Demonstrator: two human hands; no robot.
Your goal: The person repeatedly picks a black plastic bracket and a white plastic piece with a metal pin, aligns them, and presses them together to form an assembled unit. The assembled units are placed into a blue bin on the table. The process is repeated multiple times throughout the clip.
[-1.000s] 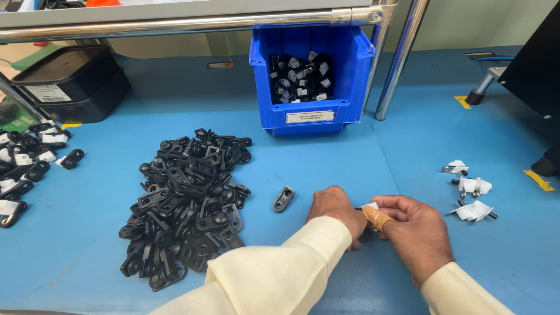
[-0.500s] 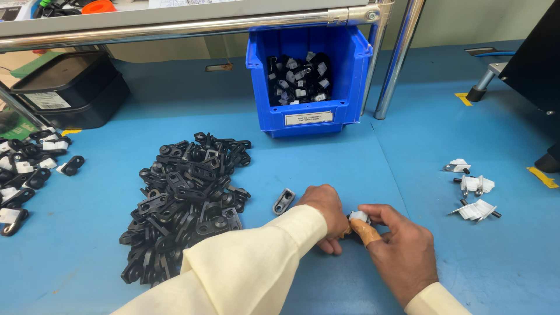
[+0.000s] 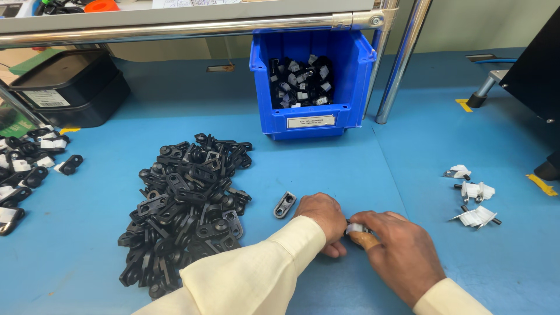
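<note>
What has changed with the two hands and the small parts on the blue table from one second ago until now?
Both hands stayed together on a small white-and-black part; the left hand and right hand only shifted their grip slightly. Nothing was picked up or let go. The single black bracket, the black parts pile, the blue bin and the white-tagged pieces kept their places.

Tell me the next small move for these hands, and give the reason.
Probably the left hand should reach for the single black part lying just beside it. Both hands meet over a small white piece pinched at the right hand, and that loose part is the closest one, apart from the big pile.
</note>
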